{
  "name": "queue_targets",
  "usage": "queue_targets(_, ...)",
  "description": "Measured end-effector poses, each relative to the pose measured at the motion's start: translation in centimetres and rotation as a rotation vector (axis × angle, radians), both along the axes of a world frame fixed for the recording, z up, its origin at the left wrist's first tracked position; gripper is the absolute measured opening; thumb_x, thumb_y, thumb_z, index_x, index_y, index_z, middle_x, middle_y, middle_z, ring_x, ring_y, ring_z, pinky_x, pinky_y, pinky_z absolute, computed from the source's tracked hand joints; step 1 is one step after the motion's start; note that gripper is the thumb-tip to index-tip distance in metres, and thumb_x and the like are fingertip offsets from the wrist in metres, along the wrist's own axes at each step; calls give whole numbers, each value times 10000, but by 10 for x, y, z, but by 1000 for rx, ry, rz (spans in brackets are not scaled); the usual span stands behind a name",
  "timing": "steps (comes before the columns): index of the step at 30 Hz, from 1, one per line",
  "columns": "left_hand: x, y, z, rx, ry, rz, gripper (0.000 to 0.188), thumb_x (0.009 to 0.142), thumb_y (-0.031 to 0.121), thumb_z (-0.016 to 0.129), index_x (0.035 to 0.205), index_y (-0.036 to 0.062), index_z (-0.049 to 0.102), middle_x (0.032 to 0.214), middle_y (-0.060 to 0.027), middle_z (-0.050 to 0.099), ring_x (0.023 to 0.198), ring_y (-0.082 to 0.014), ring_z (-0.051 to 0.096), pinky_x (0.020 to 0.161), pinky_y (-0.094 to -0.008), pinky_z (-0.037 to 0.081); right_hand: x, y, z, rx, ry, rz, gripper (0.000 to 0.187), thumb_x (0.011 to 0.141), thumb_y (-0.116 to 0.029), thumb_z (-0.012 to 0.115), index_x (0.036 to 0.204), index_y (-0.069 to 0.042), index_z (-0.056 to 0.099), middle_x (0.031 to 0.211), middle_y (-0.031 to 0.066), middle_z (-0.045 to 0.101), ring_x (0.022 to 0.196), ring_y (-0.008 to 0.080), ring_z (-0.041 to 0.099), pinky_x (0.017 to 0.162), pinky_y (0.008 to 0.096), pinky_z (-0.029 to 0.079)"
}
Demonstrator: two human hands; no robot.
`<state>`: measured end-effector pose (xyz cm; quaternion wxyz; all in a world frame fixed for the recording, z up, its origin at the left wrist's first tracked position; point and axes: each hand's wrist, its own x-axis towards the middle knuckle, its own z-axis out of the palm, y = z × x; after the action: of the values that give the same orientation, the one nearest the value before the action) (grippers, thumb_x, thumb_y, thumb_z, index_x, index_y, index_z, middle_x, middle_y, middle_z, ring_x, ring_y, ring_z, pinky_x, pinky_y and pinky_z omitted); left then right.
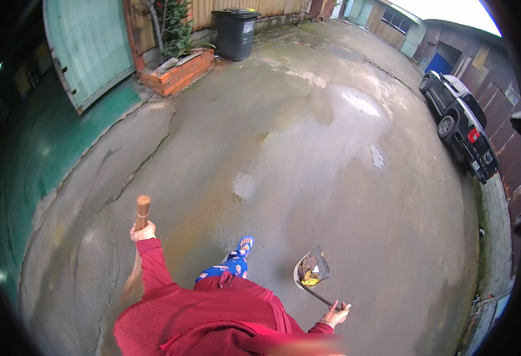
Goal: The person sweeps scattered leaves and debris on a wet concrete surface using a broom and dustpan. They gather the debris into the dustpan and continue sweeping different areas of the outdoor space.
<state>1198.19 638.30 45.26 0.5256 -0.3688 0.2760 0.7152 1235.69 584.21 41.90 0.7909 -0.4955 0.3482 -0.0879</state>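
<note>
From here I see the person's right hand (335, 313) loosely curled on the handle of a dustpan (322, 261) with dark and yellow debris (311, 277) in it, can't tell if the pan touches the ground (308, 178). Left hand (143, 231), well apart, closed round a twig broom (143, 209), butt end up, bristles down past the sleeve (155, 264). Further off: brick planter (180, 72), dark bin (235, 38) beside it on the left, pickup (457, 113) by the right wall.
</note>
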Motion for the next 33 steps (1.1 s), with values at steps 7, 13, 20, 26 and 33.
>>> queue_targets(7,190,138,14,219,45,-212,74,616,108,489,686,84,486,674,-2,516,648,-161,541,613,-328,453,132,136,9,-46,-56,47,415,770,-331,580,980,-6,431,970,97,432,771,231,453,636,339,484)
queue_targets(13,292,218,50,311,-987,-225,140,588,45,560,695,25,473,624,-84,455,544,-203,508,466,-309,484,238,255,-1,-88,16,89,320,789,-280,568,920,-13,450,984,102,433,881,211,439,721,349,476)
queue_targets(20,410,309,86,139,-1026,-97,607,540,53,616,1059,-13,307,690,-109,442,538,-212,503,423,-333,488,393,420,4,-115,-4,223,357,763,-278,600,954,-21,442,965,100,428,872,198,439,682,319,500)
queue_targets(26,441,404,66,177,-936,-18,290,519,83,611,749,-19,467,654,-106,445,585,-196,498,450,-304,517,508,562,34,-102,-26,322,359,772,-268,591,980,-22,432,975,97,412,890,199,436,695,311,505)
queue_targets(33,480,540,14,16,-85,82,67,663,147,497,665,84,475,626,-5,492,627,-150,536,526,-287,484,612,716,27,-60,-8,367,455,781,-322,566,1045,10,403,1012,119,410,831,274,467,651,356,495)
